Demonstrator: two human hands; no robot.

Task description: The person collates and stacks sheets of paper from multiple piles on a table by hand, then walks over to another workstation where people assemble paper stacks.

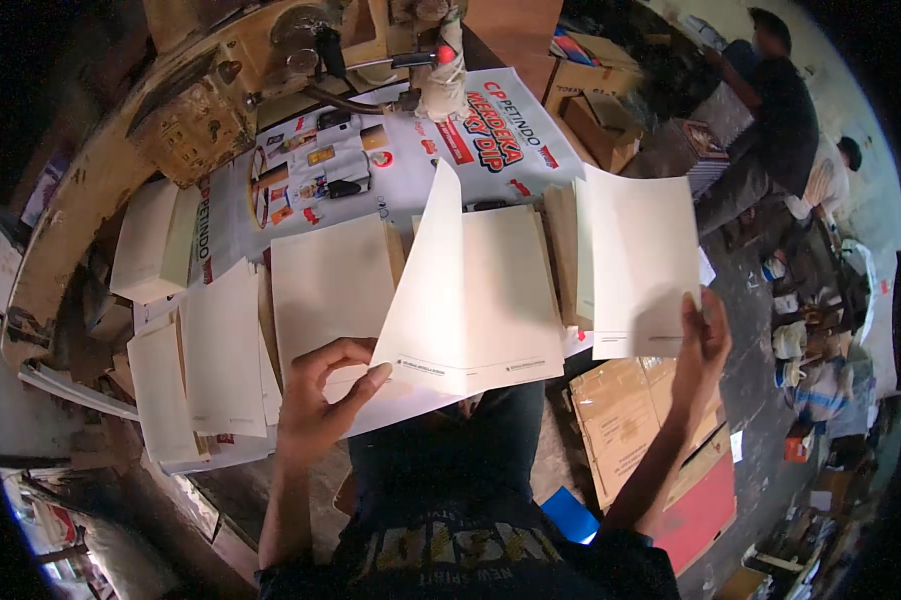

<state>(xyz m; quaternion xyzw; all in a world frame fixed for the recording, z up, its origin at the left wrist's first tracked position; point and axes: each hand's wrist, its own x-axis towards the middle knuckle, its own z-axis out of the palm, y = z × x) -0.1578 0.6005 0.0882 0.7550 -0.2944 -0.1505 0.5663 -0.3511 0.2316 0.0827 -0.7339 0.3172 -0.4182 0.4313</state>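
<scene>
My left hand point(323, 392) pinches the lower left corner of a cream paper sheet point(433, 310). That sheet stands half lifted, its top corner curling up, beside the middle paper stack point(514, 290). Out to the right, my right hand point(704, 338) grips the lower right edge of another cream sheet point(643, 260), which hangs bent over the right-hand stack point(564, 245). Both sheets carry a thin printed line along the bottom. Left of the lifted sheet lies one more paper stack point(331, 285), close to my left hand.
Further stacks point(226, 350) fan out at the left on a table covered by a printed banner point(401, 165). A worn metal machine point(191, 120) arches over the far left side. Cardboard boxes point(626, 420) stand at my right. Two people, one a person in dark clothes point(776, 120), are at the far right.
</scene>
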